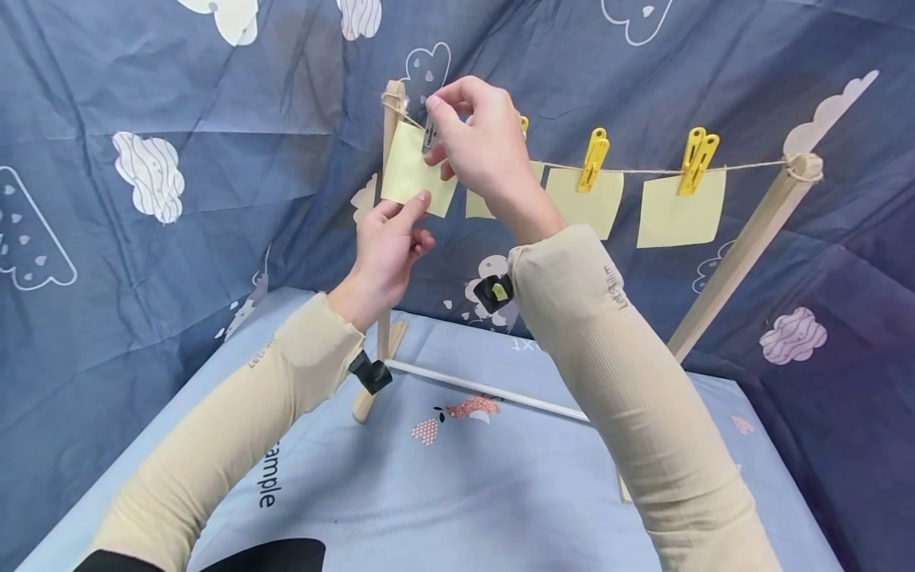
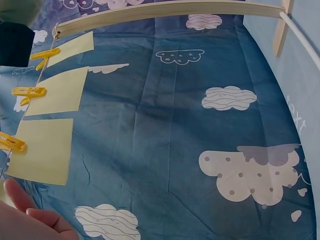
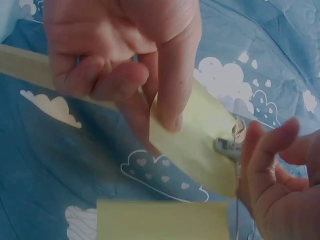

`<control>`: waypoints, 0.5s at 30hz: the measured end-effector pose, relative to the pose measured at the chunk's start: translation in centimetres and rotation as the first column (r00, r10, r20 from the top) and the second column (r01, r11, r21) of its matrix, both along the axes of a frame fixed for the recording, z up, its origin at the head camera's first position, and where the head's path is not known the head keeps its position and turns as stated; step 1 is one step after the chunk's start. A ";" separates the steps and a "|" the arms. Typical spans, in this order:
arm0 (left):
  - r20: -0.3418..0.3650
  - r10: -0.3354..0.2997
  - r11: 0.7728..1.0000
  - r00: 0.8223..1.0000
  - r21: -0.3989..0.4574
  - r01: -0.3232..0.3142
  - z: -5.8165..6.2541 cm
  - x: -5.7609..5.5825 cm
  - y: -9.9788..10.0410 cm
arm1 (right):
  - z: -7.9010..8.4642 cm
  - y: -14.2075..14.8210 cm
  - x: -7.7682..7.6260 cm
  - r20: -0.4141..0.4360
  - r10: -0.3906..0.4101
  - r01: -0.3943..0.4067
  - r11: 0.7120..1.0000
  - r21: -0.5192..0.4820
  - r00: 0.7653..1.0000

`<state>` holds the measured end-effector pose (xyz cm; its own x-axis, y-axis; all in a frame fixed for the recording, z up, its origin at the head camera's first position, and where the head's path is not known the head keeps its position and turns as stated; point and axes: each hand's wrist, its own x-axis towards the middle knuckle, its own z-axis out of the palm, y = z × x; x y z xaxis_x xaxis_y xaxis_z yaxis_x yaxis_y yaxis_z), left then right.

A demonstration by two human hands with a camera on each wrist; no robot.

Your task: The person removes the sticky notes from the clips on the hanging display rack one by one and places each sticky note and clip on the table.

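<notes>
My left hand (image 1: 384, 253) pinches the lower edge of a pale yellow paper sheet (image 1: 406, 171) between thumb and fingers. The sheet hangs tilted at the left end of a thin string (image 1: 758, 166). At its top edge my right hand (image 1: 493, 147) holds a grey clothespin (image 1: 430, 135) with thumb and forefinger, other fingers curled. In the right wrist view the grey clothespin (image 3: 227, 148) overlaps the sheet's edge at the string. The left wrist view catches only part of the left hand (image 2: 35, 215) at the bottom corner.
Several yellow clothespins (image 1: 593, 160) hold other yellow sheets (image 1: 682, 210) along the string. Wooden posts (image 1: 747, 254) carry the string's ends, and a white rod (image 1: 486, 389) runs low between them. Behind hangs a blue cloud-print cloth (image 1: 236, 191); light blue fabric (image 1: 429, 492) covers the surface below.
</notes>
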<state>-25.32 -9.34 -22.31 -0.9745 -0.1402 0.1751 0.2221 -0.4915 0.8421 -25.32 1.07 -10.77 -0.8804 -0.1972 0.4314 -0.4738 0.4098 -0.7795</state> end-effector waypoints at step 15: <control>-0.033 0.052 0.998 0.998 -0.024 -0.053 -0.3 0.0 0.1 | 0.0 -0.3 -0.3 -0.039 -0.051 0.053 0.998 0.038 0.998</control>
<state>-25.33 -9.22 -22.60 -0.9597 -0.1864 0.2104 0.2743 -0.4573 0.8459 -25.61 0.74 -10.78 -0.8732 -0.1687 0.4573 -0.4796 0.4645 -0.7444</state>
